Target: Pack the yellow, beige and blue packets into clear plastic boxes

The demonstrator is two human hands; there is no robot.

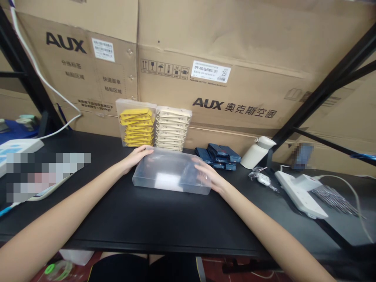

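A translucent plastic box point(172, 170) rests on the black table point(164, 219), held at both ends. My left hand point(136, 158) grips its left back corner, fingers wrapped over the edge. At the right end is my right hand point(210, 176), with its fingers partly seen through the clear plastic. Behind the box stand two upright clear cases, one filled with yellow packets point(138, 127) and one with cream packets point(172, 127). Dark blue packets point(220, 156) lie in a small pile just behind my right hand.
Large AUX cartons point(235, 90) form the back wall. A white bottle point(257, 152), a power strip point(302, 196) and a bundle of thin metallic sticks point(335, 199) are on the right. A blurred-out device lies left. Black frame bars point(317, 94) slant at both sides.
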